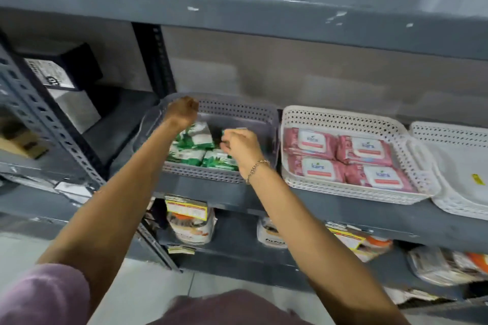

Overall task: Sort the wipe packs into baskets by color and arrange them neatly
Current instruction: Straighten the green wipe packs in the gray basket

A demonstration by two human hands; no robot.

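Observation:
A grey perforated basket (237,113) on the middle shelf holds several green and white wipe packs (200,137). My left hand (183,109) is curled over the basket's back left, touching the top of a green pack. My right hand (239,146) is pinched on the edge of a green pack (224,132) inside the basket, at its middle. To the right, a white perforated basket (343,116) holds several pink wipe packs (361,150) laid flat in two rows.
Another white basket (449,132) stands at the far right, nothing visible inside but a yellow sticker. A grey shelf board (237,0) hangs low above the baskets. Bagged goods (190,224) fill the shelf below. A slotted steel upright (39,113) stands at the left.

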